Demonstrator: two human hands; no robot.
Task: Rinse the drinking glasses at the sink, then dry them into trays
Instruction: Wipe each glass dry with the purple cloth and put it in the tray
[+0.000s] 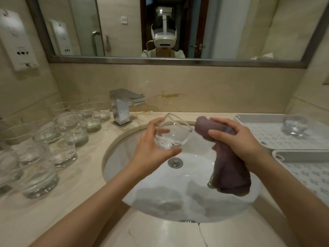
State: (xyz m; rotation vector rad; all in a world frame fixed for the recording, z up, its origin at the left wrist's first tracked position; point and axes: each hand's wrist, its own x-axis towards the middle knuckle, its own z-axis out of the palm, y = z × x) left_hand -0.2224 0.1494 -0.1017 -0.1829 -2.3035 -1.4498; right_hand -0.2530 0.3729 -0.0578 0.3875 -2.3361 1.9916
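The left hand [151, 147] is gripping a clear drinking glass [170, 134], tilted over the round white sink [178, 198]; the right hand [238, 139] is clutching a rolled purple cloth [229, 173] just beside its rim. Smooth glasses [53, 139] are crowding the left counter edge, while one glass [294, 126] is sitting in the perforated tray [263, 136]

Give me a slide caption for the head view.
Left hand tilts a glass over the sink; right hand grips a cloth.
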